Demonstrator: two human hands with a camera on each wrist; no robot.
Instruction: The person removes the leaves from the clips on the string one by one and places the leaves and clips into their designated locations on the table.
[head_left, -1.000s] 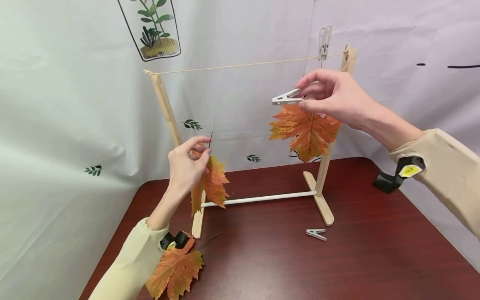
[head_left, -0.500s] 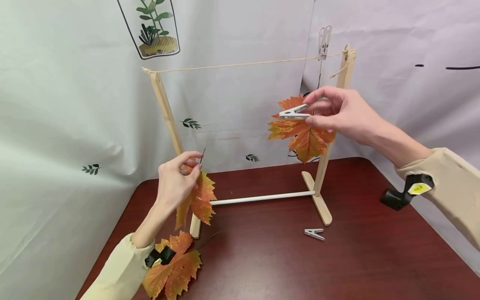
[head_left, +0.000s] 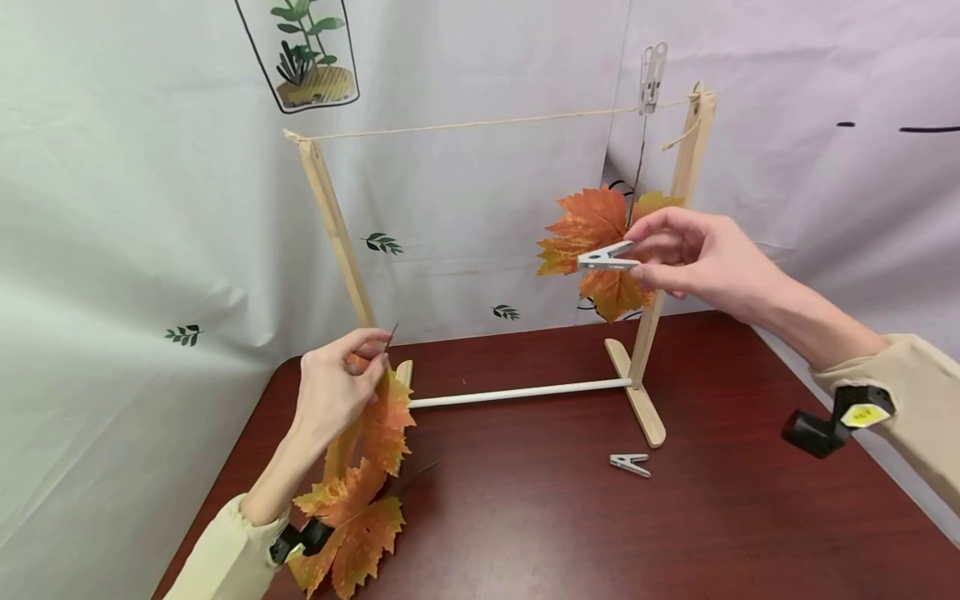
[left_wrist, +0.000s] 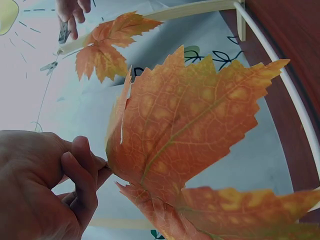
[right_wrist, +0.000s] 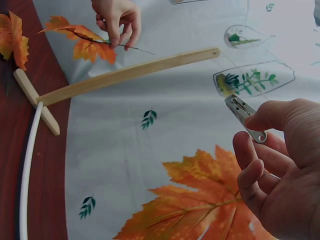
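My left hand [head_left: 339, 382] pinches the thin stem of an orange maple leaf [left_wrist: 185, 120], which hangs below the fingers beside the rack's left post. Between thumb and fingertips my right hand [head_left: 708, 254] holds a white clothespin [head_left: 606, 257], its front end pointing left. Behind that hand, a second maple leaf [head_left: 588, 221] hangs by its stem from another clothespin [head_left: 652, 79] on the string [head_left: 465, 124]. The right hand partly covers this hanging leaf. A third maple leaf [head_left: 367, 533] lies on the table under my left wrist.
The wooden rack has a left post [head_left: 333, 225], a right post [head_left: 692, 158] and a white bottom bar [head_left: 517, 392]. One loose clothespin [head_left: 630, 464] lies on the dark red table [head_left: 525, 508], near the right foot. A printed cloth [head_left: 480, 225] hangs behind.
Both hands have come down, the left one also a little leftward with its leaf, the right one slightly rightward with the clothespin. More of the hanging leaf's stem now shows.
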